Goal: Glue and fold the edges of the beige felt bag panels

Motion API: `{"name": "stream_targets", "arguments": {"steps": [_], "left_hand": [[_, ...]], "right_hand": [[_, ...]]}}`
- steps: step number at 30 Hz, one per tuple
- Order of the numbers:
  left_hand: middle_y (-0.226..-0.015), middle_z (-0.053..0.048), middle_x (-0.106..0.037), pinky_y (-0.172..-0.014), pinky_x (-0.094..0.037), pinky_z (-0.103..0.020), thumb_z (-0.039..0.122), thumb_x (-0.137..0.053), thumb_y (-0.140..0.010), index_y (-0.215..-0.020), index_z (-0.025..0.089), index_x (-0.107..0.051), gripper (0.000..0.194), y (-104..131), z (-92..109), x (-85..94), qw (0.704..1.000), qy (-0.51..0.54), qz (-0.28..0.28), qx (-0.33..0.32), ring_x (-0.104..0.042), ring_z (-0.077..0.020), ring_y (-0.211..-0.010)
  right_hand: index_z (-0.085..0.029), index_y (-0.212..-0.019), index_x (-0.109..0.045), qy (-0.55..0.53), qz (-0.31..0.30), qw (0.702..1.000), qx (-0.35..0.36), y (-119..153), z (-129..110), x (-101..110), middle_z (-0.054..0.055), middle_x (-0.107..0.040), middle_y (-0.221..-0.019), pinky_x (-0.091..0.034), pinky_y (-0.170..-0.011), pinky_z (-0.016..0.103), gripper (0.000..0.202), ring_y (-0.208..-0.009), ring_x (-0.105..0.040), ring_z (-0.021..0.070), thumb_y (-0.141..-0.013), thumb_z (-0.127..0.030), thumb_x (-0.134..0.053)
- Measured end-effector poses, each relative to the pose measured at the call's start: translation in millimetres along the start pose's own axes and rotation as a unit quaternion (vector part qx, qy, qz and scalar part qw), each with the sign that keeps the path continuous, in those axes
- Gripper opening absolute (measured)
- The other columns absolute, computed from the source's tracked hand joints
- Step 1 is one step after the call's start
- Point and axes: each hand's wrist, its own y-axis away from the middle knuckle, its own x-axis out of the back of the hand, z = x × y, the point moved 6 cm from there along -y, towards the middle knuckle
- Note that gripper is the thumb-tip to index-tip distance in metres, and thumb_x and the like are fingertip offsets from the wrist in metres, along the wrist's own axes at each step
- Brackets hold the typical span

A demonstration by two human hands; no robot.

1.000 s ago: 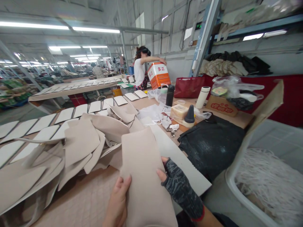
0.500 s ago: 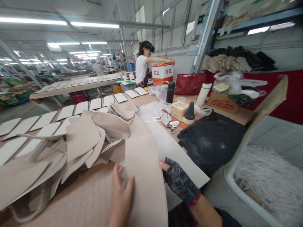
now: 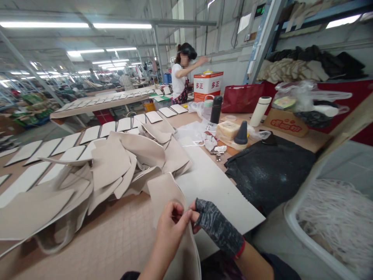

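Note:
A long beige leather-like piece [image 3: 163, 189] stands on edge in front of me, its pale rim curving down towards my body. Bare my left hand [image 3: 171, 225] is closed, pinching that rim between thumb and fingers. Right beside it my right hand [image 3: 214, 221], in a grey fingerless glove with a red cuff, is closed on the same rim; the two sets of fingertips meet. Whatever lies between the fingertips is hidden. Left of the hands is a heap of similar beige pieces [image 3: 110, 165] with straps. Beneath the right hand lies a white board [image 3: 221, 194].
Rows of white dark-edged panels [image 3: 90, 134] cover the table's far left. Beyond the board are a black cloth [image 3: 271, 167], a dark cone [image 3: 241, 134], a black bottle [image 3: 216, 109] and a white bottle [image 3: 260, 111]. A bin of shreds [image 3: 335, 221] stands right. A co-worker [image 3: 182, 77] stands beyond.
The beige piece has been drawn nearer and folded up on edge. My left hand moved right from its face to pinch the rim beside my right hand. The co-worker's arm rose off the box.

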Motion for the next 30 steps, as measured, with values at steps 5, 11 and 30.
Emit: {"name": "stream_targets", "arguments": {"steps": [5,11,30], "left_hand": [[-0.058,0.002,-0.053,-0.052,-0.041,-0.023,0.038,-0.063,-0.064,-0.063,0.019,-0.051,0.023,5.1,-1.7,9.1,0.999,-0.007,-0.003,0.035,-0.050,-0.0128,-0.054],[-0.062,-0.001,-0.057,-0.054,-0.041,-0.025,0.031,-0.054,-0.069,-0.063,0.019,-0.055,0.013,9.5,0.9,13.9,0.991,-0.130,0.013,0.006,-0.055,-0.0161,-0.058],[-0.055,0.000,-0.058,-0.051,-0.041,-0.024,0.039,-0.056,-0.070,-0.062,0.018,-0.054,0.022,4.4,4.1,10.6,0.999,-0.014,0.009,0.028,-0.052,-0.0136,-0.050]], "right_hand": [[-0.017,-0.070,-0.057,0.082,0.025,0.996,0.013,1.9,-12.1,-5.7,-0.002,-0.058,-0.055,-0.048,-0.049,0.025,0.019,-0.049,-0.059,0.0143,-0.075,-0.034,-0.051],[-0.019,-0.071,-0.056,0.185,0.066,0.977,0.079,4.1,-20.7,-10.3,0.001,-0.058,-0.059,-0.045,-0.055,0.028,0.015,-0.055,-0.056,0.0157,-0.075,-0.029,-0.046],[-0.020,-0.079,-0.056,0.184,0.147,0.956,0.176,4.8,-29.6,14.9,0.004,-0.063,-0.076,-0.048,-0.071,0.031,0.015,-0.074,-0.059,0.0189,-0.084,-0.032,-0.049]]}}
